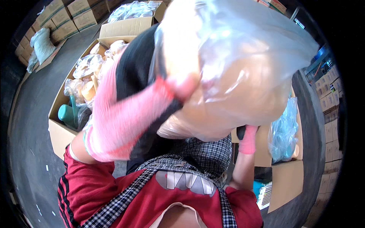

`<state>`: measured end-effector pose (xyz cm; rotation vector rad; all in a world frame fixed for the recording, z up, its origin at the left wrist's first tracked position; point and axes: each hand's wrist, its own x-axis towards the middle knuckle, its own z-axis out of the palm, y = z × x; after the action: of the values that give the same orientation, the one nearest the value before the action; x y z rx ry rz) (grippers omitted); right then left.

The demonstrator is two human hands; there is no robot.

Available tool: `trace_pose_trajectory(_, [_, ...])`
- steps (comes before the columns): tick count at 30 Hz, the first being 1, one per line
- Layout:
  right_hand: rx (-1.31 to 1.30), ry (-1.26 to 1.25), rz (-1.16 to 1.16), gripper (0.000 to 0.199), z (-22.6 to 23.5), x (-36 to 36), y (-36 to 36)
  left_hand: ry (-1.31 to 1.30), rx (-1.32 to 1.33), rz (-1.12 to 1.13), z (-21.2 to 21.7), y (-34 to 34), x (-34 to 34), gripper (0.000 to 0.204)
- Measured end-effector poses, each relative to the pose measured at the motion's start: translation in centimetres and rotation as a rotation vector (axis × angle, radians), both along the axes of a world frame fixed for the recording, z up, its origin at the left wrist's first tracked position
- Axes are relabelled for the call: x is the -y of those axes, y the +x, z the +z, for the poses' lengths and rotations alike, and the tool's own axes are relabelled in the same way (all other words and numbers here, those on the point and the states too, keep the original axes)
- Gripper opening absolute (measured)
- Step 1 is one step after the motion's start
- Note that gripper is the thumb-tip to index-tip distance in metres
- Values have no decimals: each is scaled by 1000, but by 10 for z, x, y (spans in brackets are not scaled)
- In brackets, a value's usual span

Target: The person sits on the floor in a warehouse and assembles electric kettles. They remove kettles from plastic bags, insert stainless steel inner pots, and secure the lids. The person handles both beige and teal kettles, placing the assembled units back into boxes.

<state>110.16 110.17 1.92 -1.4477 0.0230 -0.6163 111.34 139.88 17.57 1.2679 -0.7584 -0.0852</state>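
A clear plastic bag (235, 64) with a pale tan, rounded thing inside is held up close to the camera and fills most of the upper middle of the view. It is blurred, so what the bag holds cannot be made out beyond its colour and bulk.

The left hand (129, 102), in a pink and black work glove, presses against the bag's left side with the fingers spread over the plastic. The glove is smeared by blur and its fingertips melt into the bag, so the grip looks like a flat hold rather than a pinch. The right hand (247, 138), also in a pink glove, is mostly hidden under the bag's lower right edge. Only the cuff and part of the palm show, seemingly touching the underside. Whether its fingers close on the plastic cannot be told.

To the left on the grey floor stands an open cardboard box (61, 133) packed with bagged tan items and one teal piece (68, 114). To the right, another carton (285, 178) holds a bluish plastic bag (283, 133), its top cut off by the held bag.
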Motion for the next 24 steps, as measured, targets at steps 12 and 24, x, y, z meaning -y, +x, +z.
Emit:
trace_pose_trajectory(12, [-227, 350, 423, 36, -68, -14, 18, 350, 301, 262, -202, 9, -26, 57])
trace_pose_trajectory(24, [-229, -122, 341, 44, -117, 8, -8, 642, 251, 98, -263, 6, -71, 53])
